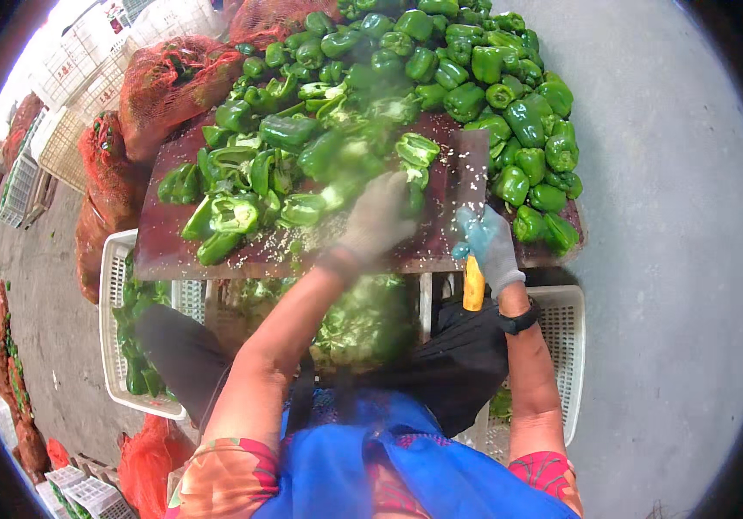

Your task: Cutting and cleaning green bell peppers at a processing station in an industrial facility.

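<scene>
The peppers (527, 121) have smooth, glossy skins. The blade (473, 156) is metal; the knife handle (473, 285) appears to be smooth plastic. The right glove (497, 246) is matt cloth. The tabletop (185, 227) is smooth, faintly glossy. The sack (164, 99) is coarse mesh.

A smooth pale-grey floor (674, 216) extends right of the dark-red flat-topped table (164, 246); left of it, white latticed plastic crates (69, 62) stand stacked, with bright white light (15, 73) beyond them.
</scene>
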A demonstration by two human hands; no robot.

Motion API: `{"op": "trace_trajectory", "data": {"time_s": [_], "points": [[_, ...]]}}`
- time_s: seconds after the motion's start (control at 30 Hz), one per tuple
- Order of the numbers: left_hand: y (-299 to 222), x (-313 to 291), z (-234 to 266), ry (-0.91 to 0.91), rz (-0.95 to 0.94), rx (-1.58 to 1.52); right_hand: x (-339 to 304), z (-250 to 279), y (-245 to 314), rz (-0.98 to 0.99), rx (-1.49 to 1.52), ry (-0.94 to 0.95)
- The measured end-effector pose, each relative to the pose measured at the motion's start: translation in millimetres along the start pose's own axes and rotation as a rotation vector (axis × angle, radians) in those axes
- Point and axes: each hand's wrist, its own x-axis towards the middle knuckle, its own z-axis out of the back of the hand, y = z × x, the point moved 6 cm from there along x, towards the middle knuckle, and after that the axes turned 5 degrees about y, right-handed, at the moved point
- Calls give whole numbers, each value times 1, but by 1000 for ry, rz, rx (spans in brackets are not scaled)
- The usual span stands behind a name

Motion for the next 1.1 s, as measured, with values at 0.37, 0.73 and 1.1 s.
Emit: {"op": "trace_trajectory", "data": {"time_s": [0.37, 0.73, 1.1], "points": [[-2, -11, 8, -7, 98, -199, 9, -30, 8, 9, -801, 98], [-15, -10, -10, 124, 37, -150, 27, -52, -4, 457, -1598, 632], [-15, -37, 31, -89, 133, -419, 84, -8, -73, 440, -1049, 704]]}}
